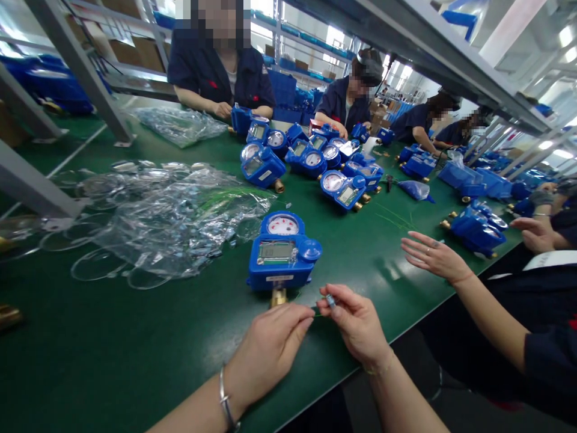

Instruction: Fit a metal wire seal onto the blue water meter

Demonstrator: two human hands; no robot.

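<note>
A blue water meter with a round dial, a small display and a brass fitting stands on the green table right before me. My left hand, wearing a silver bracelet, is closed in a pinch beside the fitting. Between its fingertips runs a thin green wire, which reaches across to the other hand. Pinched in my right hand is a small blue-grey seal, close to the wire. Whether the wire passes through the seal is too small to tell.
To the left lies a plastic bag of small blue-grey parts, with clear rings around it. Several blue meters crowd the table farther back. A co-worker's hand is at the right, near loose green wires. Other people sit opposite.
</note>
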